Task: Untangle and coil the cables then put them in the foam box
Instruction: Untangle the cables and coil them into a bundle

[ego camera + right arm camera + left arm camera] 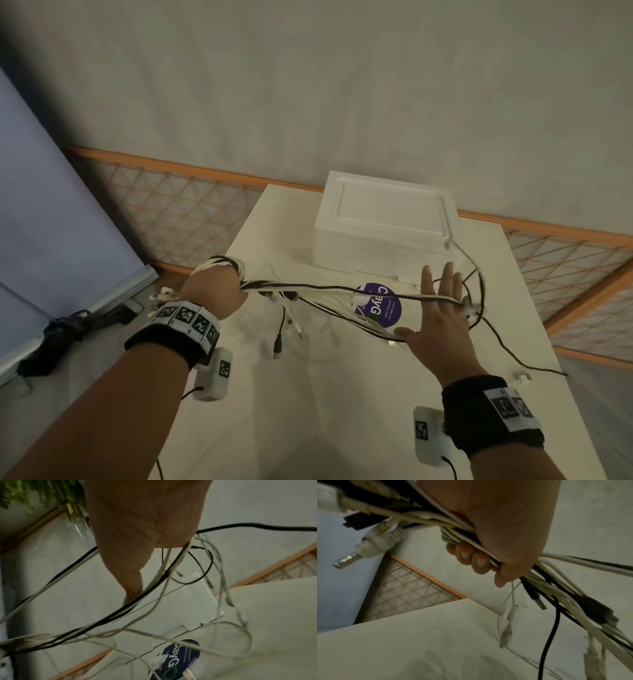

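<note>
A tangle of white and black cables (308, 287) stretches between my two hands above the white table (308, 411). My left hand (212, 287) is a fist gripping the bundle, with turns of cable wound around it. In the left wrist view the curled fingers (471, 557) clamp the cables (423, 519), and USB plugs (539, 603) dangle below. My right hand (435, 308) is flat with fingers spread, and strands run across its fingers. The white foam box (383, 229) stands behind the hands with its lid on.
A round purple sticker (376, 305) lies on white packaging under the cables. A small white connector (522, 378) sits near the table's right edge, where a black cable (513, 353) trails off. A wooden lattice rail (178, 212) runs behind the table. A plant in a glass vase (34, 493) shows at upper left.
</note>
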Available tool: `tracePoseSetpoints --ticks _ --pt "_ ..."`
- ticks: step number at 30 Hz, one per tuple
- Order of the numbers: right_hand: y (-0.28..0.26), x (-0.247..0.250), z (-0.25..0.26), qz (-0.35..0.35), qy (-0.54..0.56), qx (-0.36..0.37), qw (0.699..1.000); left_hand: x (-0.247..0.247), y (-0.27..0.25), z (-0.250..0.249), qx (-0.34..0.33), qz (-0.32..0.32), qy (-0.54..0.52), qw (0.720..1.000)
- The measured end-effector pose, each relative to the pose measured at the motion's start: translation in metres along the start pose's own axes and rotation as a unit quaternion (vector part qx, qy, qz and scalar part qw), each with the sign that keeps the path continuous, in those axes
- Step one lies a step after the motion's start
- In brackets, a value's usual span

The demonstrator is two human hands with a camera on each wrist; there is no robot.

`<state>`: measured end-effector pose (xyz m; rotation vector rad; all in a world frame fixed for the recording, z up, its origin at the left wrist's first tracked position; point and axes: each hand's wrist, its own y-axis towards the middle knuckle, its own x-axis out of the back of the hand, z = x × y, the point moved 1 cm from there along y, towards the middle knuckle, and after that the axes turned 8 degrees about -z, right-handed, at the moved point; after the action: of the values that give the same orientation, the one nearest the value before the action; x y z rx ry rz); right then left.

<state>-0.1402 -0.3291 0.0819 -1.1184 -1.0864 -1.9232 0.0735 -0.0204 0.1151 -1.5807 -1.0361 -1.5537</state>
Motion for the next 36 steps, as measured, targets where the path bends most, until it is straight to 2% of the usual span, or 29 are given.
tracePoseSetpoints --ticks 2,4,7,10,11,13,15,17,18,19,21,22,24,27,28,30,32,34,36 --pt "-0.001 -0.001 -0.009 0.062 0.037 -0.018 0.997 0.005 0.001 0.011 0.031 -0.011 -0.014 0.999" --pt "-0.009 -0.008 -0.027 0.124 0.067 -0.082 0.987 0.006 0.0 0.023 0.062 -0.031 -0.022 0.997" --pt "-0.028 -0.014 -0.055 0.181 -0.015 -0.13 0.975 0.009 -0.007 0.033 0.101 -0.038 -0.011 0.994" --pt "-0.045 -0.012 -0.077 0.337 -0.163 -0.203 0.905 0.007 -0.012 0.04 0.128 -0.046 -0.021 0.991" --pt "-0.046 -0.011 -0.078 0.344 -0.186 -0.209 0.896 0.005 -0.011 0.04 0.121 -0.041 -0.028 0.991" --pt "-0.036 -0.006 -0.063 0.264 -0.146 -0.185 0.935 0.001 -0.009 0.031 0.087 -0.025 -0.043 0.995" --pt "-0.017 0.002 -0.027 0.119 -0.046 -0.121 0.985 0.0 -0.009 0.011 0.04 -0.012 -0.071 0.997" --pt "0.002 0.011 0.022 -0.018 0.06 -0.007 0.998 0.001 -0.012 -0.016 -0.008 -0.014 -0.105 0.994" --pt "0.009 0.015 0.048 -0.05 0.107 0.057 0.991 0.003 -0.015 -0.03 -0.032 -0.018 -0.118 0.992" --pt "0.014 0.017 0.071 -0.049 0.129 0.119 0.983 0.005 -0.019 -0.045 -0.058 -0.022 -0.127 0.99" --pt "0.019 0.01 0.106 -0.007 0.094 0.202 0.975 0.013 -0.028 -0.076 -0.13 -0.043 -0.131 0.982" --pt "0.021 0.004 0.114 0.004 0.068 0.223 0.973 0.019 -0.033 -0.09 -0.174 -0.062 -0.133 0.974" --pt "0.022 -0.004 0.119 0.028 0.064 0.215 0.974 0.026 -0.041 -0.106 -0.235 -0.089 -0.143 0.957" --pt "0.022 -0.002 0.113 0.131 0.062 0.209 0.967 0.018 -0.041 -0.103 -0.212 -0.042 -0.155 0.964" --pt "0.022 0.002 0.111 0.131 0.045 0.229 0.964 0.014 -0.042 -0.101 -0.193 -0.022 -0.181 0.964" --pt "0.027 0.016 0.107 0.047 0.011 0.289 0.956 0.01 -0.042 -0.101 -0.144 0.029 -0.255 0.956" --pt "0.035 0.031 0.106 -0.04 -0.021 0.356 0.934 0.013 -0.041 -0.108 -0.1 0.099 -0.328 0.934" --pt "0.043 0.042 0.108 -0.08 -0.03 0.421 0.903 0.02 -0.043 -0.116 -0.073 0.192 -0.405 0.891" --pt "0.051 0.049 0.108 -0.102 -0.018 0.456 0.884 0.028 -0.048 -0.123 -0.071 0.289 -0.474 0.829"
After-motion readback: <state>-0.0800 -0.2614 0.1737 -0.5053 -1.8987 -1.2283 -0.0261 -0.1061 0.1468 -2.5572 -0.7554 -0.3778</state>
